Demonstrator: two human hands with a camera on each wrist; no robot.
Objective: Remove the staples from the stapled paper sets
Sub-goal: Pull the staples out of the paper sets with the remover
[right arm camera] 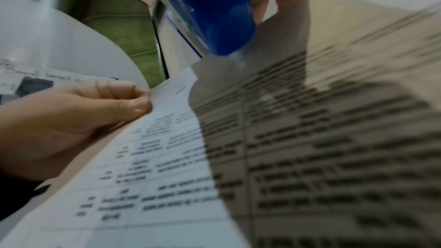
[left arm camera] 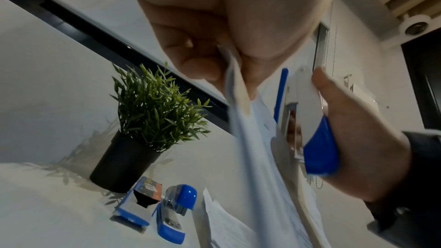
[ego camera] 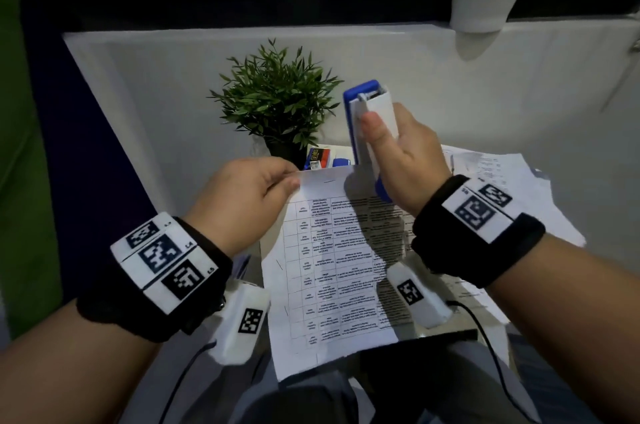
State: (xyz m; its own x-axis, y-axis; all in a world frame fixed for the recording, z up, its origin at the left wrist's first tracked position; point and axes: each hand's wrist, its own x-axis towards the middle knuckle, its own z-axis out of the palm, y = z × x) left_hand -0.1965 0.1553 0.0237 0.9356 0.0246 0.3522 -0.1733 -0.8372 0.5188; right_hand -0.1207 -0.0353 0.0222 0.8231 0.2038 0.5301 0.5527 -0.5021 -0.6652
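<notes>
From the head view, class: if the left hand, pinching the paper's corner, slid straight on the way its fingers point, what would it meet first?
Probably the blue-and-white stapler gripped in the right hand, past the stapled paper set. The left hand points right along the top edge, though depth is unclear.

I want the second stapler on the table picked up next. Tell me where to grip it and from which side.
Grip the spare stapler across its two long sides, near the middle, coming down from above. It lies flat on the table, blue cap raised at the far end, so the top is free. The staple box sits close on one side, so that gap looks tight; fingers may nudge it.
</notes>
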